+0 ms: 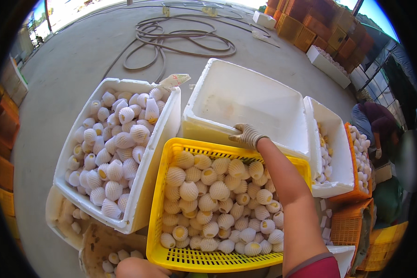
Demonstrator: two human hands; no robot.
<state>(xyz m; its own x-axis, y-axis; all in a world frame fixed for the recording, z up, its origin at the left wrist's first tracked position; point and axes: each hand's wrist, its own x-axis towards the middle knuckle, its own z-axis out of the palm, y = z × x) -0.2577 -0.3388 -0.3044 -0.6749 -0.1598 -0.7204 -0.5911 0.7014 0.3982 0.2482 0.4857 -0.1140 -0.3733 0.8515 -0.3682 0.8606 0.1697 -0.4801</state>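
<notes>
My right hand (248, 135), in a striped knitted work glove, reaches over a yellow plastic crate (208, 264). Its fingers are wrapped over the near rim of a white foam box (264, 92), whose inside is bare apart from brownish stains. Below my forearm, the crate is full of round fruit (220, 190) in white foam net sleeves, with bits of yellow showing through. A second foam box (139, 204), heaped with more sleeved fruit (120, 139), stands tilted to the left of the crate. My left hand is out of sight; some bare skin shows at the lower edge.
To the right stand another foam box (340, 171) and an orange crate (350, 139) with sleeved fruit. A person (380, 120) bends beyond them. A hose (185, 39) lies coiled on the concrete floor. Stacked crates (319, 23) rise at far right.
</notes>
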